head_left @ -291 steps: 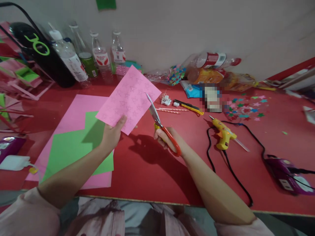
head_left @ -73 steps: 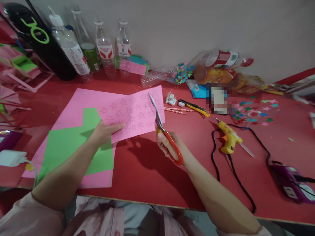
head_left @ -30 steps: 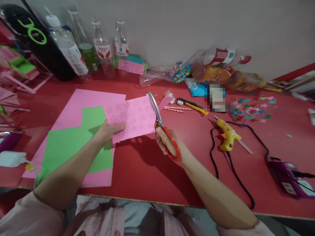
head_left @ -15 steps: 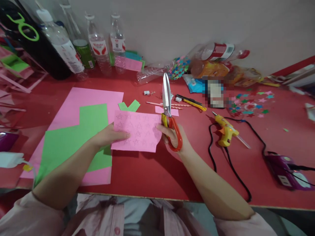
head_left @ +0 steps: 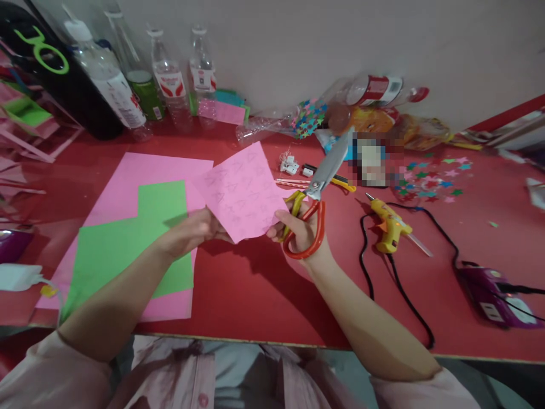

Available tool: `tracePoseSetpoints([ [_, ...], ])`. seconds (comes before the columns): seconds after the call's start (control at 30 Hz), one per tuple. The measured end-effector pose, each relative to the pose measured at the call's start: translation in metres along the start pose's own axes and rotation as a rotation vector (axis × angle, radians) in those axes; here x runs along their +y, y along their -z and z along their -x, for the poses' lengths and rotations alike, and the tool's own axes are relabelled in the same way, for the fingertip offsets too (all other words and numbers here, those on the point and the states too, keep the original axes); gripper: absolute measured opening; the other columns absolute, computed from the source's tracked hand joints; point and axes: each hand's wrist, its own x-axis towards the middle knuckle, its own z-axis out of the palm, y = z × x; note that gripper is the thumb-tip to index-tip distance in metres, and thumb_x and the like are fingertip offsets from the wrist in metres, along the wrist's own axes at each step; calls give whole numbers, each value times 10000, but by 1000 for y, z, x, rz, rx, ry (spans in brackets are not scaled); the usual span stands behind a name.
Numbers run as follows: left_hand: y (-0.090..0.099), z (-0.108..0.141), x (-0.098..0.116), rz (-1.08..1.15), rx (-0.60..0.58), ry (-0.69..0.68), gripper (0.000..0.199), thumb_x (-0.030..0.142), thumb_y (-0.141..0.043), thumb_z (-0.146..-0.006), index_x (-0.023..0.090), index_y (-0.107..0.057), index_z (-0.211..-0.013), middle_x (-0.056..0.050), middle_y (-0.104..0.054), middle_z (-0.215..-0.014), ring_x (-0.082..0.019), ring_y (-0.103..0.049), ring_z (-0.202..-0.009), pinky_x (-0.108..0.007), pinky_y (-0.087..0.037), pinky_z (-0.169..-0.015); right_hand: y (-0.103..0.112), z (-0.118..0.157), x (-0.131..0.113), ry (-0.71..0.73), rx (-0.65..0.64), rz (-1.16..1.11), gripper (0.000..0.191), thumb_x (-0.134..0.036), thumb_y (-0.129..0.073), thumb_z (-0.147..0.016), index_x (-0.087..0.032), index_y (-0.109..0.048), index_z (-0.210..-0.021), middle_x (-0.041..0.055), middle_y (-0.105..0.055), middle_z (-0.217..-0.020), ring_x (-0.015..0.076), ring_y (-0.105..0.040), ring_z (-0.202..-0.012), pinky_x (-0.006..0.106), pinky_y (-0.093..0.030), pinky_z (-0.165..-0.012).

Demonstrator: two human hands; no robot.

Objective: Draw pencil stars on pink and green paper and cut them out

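Note:
A pink paper with rows of hand-drawn stars is held tilted above the red table. My right hand pinches its lower right corner between thumb and fingers. The same hand carries scissors with red and yellow handles, their blades together and pointing up to the right. At the paper's lower left edge, my left hand is closed, its fingertips partly hidden behind the sheet. Beneath my left forearm lie a green sheet and a larger pink sheet.
A yellow glue gun with a black cord lies to the right, near a purple power strip. Behind my hands are striped straws and a yellow cutter. Several bottles and star confetti are farther back.
The star-marked paper has turned and its far corner has risen. The scissors have swung from upright to leaning right. My left thumb has come off the paper's front.

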Motion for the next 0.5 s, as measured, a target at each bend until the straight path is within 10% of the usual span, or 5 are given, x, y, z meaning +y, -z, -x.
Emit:
tracePoseSetpoints([
  [0.17,-14,1,-7,-219,209,270,309,429,-699,-795,122,-727,-799,-107,-752,-720,-174,-667,-560,-269,-540,-512,-3,6,2,-28,-114,84,411,-438,-768,-686,-222,-443,-816,-44,-643,-521,134,-629,-429,218,-489,-416],
  [0.5,-18,-2,-6,-288,326,182,387,353,-675,-779,161,-549,-468,31,-492,-372,-47,-362,-287,-166,-272,-282,2,6,7,-17,-227,272,391,-523,-697,-768,-218,-456,-808,-38,-627,-574,112,-595,-442,220,-442,-412],
])
